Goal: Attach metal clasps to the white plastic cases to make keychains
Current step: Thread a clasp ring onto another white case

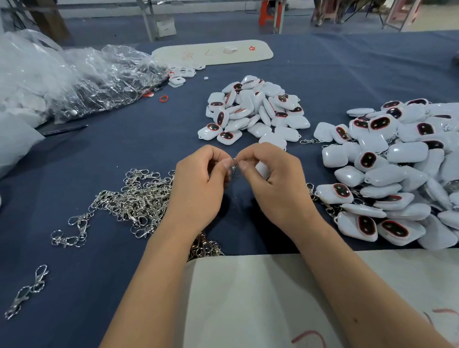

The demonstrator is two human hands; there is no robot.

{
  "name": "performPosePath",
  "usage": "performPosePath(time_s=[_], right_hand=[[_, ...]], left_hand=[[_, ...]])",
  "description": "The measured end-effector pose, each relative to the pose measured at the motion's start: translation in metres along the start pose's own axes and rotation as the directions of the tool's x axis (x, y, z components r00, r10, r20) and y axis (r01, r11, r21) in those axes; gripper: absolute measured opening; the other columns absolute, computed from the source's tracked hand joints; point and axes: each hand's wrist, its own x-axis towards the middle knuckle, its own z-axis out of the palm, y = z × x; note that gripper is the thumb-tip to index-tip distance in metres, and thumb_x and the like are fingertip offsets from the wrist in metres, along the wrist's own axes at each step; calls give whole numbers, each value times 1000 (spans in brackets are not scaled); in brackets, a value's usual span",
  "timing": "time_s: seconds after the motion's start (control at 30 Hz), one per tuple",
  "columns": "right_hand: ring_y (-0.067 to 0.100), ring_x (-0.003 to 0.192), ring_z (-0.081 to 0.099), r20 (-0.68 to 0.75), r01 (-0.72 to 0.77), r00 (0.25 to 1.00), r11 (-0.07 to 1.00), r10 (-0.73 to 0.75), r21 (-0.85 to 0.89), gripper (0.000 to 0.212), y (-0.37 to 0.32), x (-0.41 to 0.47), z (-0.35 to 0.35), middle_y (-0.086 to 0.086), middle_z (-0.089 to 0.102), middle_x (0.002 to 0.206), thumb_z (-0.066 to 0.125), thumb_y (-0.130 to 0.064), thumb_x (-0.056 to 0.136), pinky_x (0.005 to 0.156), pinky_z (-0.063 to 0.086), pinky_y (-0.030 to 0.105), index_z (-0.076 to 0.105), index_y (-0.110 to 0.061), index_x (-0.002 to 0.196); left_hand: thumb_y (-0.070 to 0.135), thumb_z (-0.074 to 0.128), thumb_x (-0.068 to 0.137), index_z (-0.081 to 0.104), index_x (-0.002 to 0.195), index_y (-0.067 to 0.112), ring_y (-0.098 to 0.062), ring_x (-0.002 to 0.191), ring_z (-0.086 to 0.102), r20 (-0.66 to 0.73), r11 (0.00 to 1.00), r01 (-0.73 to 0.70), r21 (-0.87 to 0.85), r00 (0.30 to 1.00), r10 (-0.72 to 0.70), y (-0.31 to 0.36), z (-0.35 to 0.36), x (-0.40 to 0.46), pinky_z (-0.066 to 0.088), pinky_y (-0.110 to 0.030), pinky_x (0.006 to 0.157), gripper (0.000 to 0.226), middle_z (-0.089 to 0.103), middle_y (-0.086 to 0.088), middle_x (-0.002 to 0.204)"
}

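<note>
Both hands, left (201,183) and right (273,182), pinched 1 metal clasp (234,165) in a closed grip above the tabletop's (144,147) near edge; the right also held a white case (262,169).

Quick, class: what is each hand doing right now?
Left hand: fingertips pinching the small silver metal clasp.
Right hand: pinching the same clasp, with a white plastic case tucked under its curled fingers.
</note>
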Motion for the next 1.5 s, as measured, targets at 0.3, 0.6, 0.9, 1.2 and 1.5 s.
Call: performPosePath(time_s=[0.3,0.6,0.9,1.2,1.5], right_hand=[[12,81,61,33,-21,999,999,20,29,8,2,2,-1,-2,69,83,73,-8,91,78,50,28,75,-16,89],[-5,77,60,55,-135,991,953,124,272,20,9,7,-9,-20,71,79,75,-7,91,75,41,8,77,-25,83],[11,92,64,73,-157,988,897,139,414,12,12,8,-11,-4,76,89,71,-8,95,98,52,43,78,-17,91],[7,84,59,36,-135,991,909,132,394,11,12,7,-8,-9,73,85,71,-9,95,85,53,34,76,-16,90],[-2,64,53,24,-147,988,863,155,484,12,13,5,-3,-18,65,71,69,-11,97,64,41,10,74,-18,89]], left_hand=[[8,62,98,62,84,19,-4,73,57,40,966,-146,215,989,140,-4,1,0,40,-13,67,18,61,13,75],[3,58,101,69,89,13,-6,66,64,105,981,38,-188,994,-19,-1,3,2,58,-22,67,19,69,9,69],[1,57,101,71,92,10,-7,69,64,129,923,103,-371,990,-59,5,7,2,55,-19,67,19,68,6,70],[0,55,102,68,92,7,-8,68,63,29,965,29,-259,999,-22,11,14,-2,57,-23,70,19,67,2,73],[3,59,101,69,91,5,-6,65,62,-48,984,-62,-165,997,55,12,13,-1,54,-21,69,14,67,0,73]])
